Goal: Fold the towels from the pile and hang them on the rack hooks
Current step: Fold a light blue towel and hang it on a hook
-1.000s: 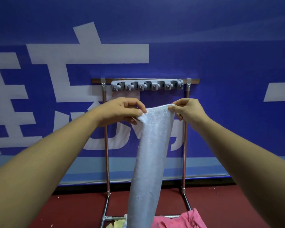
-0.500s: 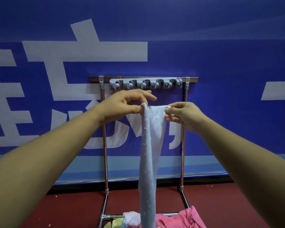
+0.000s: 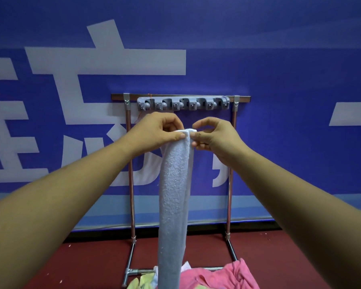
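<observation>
A pale blue towel [image 3: 174, 192] hangs as a long narrow strip from my two hands, folded lengthwise. My left hand [image 3: 156, 130] pinches its top edge from the left. My right hand [image 3: 214, 135] pinches the same top edge from the right, the fingertips of both hands nearly touching. Just above and behind the hands is the grey hook strip [image 3: 182, 103] on the metal rack [image 3: 230, 163], its hooks bare. The pile of towels [image 3: 213, 278], pink, yellow and white, lies at the bottom of the view behind the strip's lower end.
The rack stands on a dark red floor [image 3: 88, 263] against a blue wall banner [image 3: 279, 69] with large white characters. Its two uprights and floor bars frame the hanging towel.
My hands have come together, bringing the towel's top corners to one point, so the towel went from a wide sheet to a narrow strip. They have also risen closer to the hooks.
</observation>
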Tool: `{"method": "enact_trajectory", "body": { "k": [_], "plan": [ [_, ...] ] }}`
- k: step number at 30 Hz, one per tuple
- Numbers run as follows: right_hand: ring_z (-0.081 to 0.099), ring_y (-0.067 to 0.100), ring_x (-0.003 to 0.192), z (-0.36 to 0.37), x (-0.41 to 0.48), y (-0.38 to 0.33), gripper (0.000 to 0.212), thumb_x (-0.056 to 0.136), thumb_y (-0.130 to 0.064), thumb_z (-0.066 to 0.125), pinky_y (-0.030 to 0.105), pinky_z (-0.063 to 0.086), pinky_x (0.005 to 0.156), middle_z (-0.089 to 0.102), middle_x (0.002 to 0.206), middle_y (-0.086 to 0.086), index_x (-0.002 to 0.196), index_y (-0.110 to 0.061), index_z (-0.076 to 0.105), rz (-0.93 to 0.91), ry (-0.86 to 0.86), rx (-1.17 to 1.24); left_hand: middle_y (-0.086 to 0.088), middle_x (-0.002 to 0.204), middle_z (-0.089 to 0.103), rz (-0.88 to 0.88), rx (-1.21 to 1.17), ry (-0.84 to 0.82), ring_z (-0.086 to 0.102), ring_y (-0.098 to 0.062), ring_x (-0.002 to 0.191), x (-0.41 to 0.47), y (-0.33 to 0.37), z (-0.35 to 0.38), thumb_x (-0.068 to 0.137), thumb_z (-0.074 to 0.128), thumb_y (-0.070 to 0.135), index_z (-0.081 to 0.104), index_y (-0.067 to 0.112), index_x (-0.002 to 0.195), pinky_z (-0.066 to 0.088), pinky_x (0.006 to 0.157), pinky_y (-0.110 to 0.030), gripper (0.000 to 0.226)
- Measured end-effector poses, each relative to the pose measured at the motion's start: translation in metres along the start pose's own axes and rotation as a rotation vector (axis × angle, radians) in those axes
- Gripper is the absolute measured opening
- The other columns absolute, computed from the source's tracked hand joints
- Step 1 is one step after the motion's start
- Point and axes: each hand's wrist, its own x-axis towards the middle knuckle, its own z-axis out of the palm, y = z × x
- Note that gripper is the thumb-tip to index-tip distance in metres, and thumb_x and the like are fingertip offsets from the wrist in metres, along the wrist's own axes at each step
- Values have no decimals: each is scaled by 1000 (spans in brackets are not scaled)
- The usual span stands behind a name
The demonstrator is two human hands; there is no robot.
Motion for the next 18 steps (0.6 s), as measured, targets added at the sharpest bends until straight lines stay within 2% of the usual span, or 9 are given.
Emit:
{"method": "enact_trajectory", "body": {
  "k": [2, 5, 8, 10, 13, 15, 18],
  "plan": [
    [66, 23, 64, 4, -1, -1, 15, 88, 2, 71, 34, 62, 70, 67, 82, 26, 102, 2, 63, -33, -40, 28, 7, 79, 69, -18, 16, 30, 62, 3, 71, 1, 0, 0, 84, 77, 26, 70, 17, 90, 48, 64, -12, 13],
    [67, 27, 70, 7, -1, -1, 10, 92, 2, 66, 36, 61, 75, 68, 85, 26, 101, 2, 65, -58, -81, 68, 5, 79, 70, -28, 32, 53, 62, 2, 71, 2, 0, -1, 83, 78, 26, 71, 14, 89, 47, 65, -12, 15],
    [67, 28, 79, 7, -1, 0, 17, 92, -5, 70, 36, 59, 80, 69, 90, 21, 106, 4, 67, -72, -138, 91, 1, 81, 73, -40, 22, 59, 66, -3, 74, 2, 0, -2, 82, 78, 28, 72, 14, 89, 52, 68, -18, 17],
    [69, 23, 84, 6, -1, 3, 21, 87, -9, 76, 34, 57, 82, 73, 95, 15, 106, -1, 70, -98, -190, 32, 0, 81, 74, -55, -1, 70, 67, -4, 75, 1, 2, -2, 81, 79, 31, 72, 14, 89, 52, 68, -17, 21],
    [69, 23, 83, 6, -2, 6, 17, 84, -4, 77, 38, 59, 82, 75, 93, 18, 100, -3, 71, -119, -167, -35, -2, 84, 75, -86, -41, 59, 70, -9, 81, 1, 3, 0, 80, 79, 31, 72, 12, 89, 53, 69, -15, 22],
    [66, 25, 81, 6, -3, 5, 13, 85, -4, 76, 44, 58, 85, 75, 93, 20, 98, -3, 72, -124, -143, -60, -2, 86, 75, -99, -63, 30, 71, -12, 86, 1, 4, 0, 80, 79, 32, 72, 12, 90, 54, 73, -20, 23],
    [64, 23, 76, 4, -3, 5, 8, 84, -6, 78, 45, 58, 87, 75, 86, 14, 91, -7, 74, -119, -133, -116, 4, 82, 72, -122, -17, -72, 65, -4, 77, -2, 3, -4, 81, 78, 37, 72, 16, 90, 51, 71, -21, 24]
  ]
}}
